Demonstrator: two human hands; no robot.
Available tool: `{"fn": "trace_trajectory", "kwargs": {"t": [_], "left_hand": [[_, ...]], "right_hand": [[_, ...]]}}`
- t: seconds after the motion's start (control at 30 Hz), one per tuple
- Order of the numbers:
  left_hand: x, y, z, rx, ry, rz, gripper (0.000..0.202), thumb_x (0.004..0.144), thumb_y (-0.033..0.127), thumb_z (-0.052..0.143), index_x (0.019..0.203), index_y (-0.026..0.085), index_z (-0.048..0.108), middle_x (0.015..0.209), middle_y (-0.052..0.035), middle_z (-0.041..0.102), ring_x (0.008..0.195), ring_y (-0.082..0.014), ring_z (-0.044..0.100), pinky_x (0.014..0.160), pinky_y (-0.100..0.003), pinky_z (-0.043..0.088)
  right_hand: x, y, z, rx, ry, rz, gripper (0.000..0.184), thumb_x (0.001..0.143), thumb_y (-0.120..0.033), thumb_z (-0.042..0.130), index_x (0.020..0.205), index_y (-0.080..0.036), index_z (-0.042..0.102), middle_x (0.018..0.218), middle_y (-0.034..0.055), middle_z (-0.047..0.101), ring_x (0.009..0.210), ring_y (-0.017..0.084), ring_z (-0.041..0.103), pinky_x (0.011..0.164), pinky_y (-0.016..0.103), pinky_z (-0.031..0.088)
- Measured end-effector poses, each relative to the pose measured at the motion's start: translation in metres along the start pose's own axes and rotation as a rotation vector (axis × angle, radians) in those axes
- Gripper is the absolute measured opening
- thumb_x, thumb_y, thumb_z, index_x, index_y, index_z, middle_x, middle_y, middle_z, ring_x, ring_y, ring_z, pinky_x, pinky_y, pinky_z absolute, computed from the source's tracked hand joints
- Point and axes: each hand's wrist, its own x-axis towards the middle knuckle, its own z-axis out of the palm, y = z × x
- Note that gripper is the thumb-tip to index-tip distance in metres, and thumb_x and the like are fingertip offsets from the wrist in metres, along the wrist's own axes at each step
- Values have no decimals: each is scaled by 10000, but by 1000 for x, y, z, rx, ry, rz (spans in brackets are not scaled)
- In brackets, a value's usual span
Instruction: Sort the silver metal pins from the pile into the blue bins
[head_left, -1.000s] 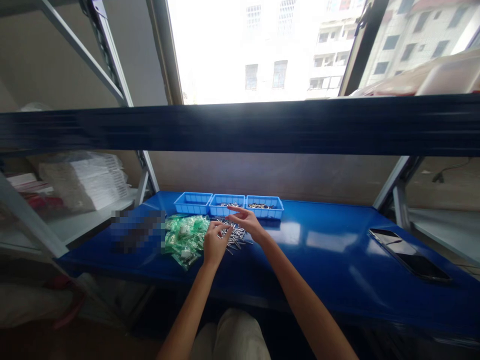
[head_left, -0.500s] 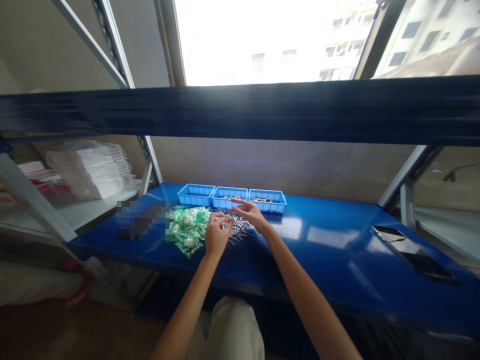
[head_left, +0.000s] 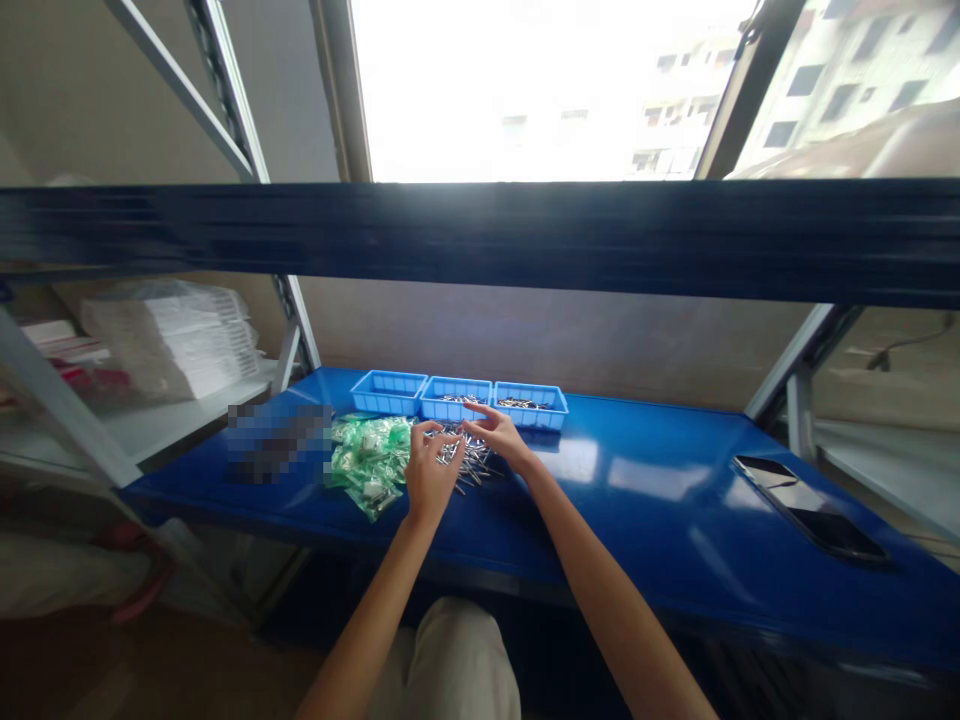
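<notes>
My left hand (head_left: 430,478) is held over a loose pile of thin silvery metal pins (head_left: 474,466), its fingers bent and its thumb close to them. My right hand (head_left: 501,438) comes in from the right at the same height, with the index finger stretched forward and the thumb side drawn in. The fingertips of both hands nearly meet above the pile. Whatever is between them is too small to make out. Left of the pile lies a heap of green-tinted clear plastic bags (head_left: 369,455) with small parts inside.
Behind the pile stand a left blue bin (head_left: 386,404), a middle bin (head_left: 454,412) and a right bin (head_left: 529,418); the last two hold metal pins. A phone (head_left: 810,508) lies on the blue table (head_left: 637,530). A blue beam (head_left: 480,240) crosses ahead. Someone's leg shows at left.
The view has shifted slightly, so the bins and phone appear a little further left. Both hands stay above the pile, with only small finger movements.
</notes>
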Motion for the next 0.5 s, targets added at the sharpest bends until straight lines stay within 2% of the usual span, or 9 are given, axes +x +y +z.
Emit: {"fn": "trace_trajectory", "kwargs": {"t": [0.1,0.2,0.3,0.4,0.5], "left_hand": [[0,1,-1,51,58,-63,158,739,345,592,722,204,661,947,-32,503,603,-83,486,495,-205,385],[0,-1,0,81,59,-124,193,739,377,586,702,200,653,930,-30,507,578,-82,477,496,-215,378],[0,-3,2,66,-1,-116,206,749,380,573,686,194,635,925,-25,509,591,-84,485,507,-212,382],[0,-6,4,35,-108,-92,212,754,386,562,688,193,620,915,-19,509,574,-78,481,492,-206,377],[0,-8,5,1,-174,-83,229,756,395,547,688,187,613,915,-21,501,517,-59,453,484,-212,388]], "right_hand": [[0,0,-1,-28,20,-3,555,670,-426,639,1166,-193,549,734,34,661,600,116,540,528,225,392],[-1,-2,-3,-25,27,5,548,653,-424,656,1149,-209,565,748,30,658,580,101,512,498,212,354],[-3,-5,-3,-6,39,6,518,639,-422,669,1103,-203,597,724,19,642,558,87,486,478,204,326],[-3,-8,0,2,48,10,537,626,-431,674,1100,-192,593,723,21,638,563,92,500,472,203,338],[0,-7,2,-45,180,-25,578,642,-451,647,1141,-176,549,778,44,647,613,122,550,471,209,385]]}}
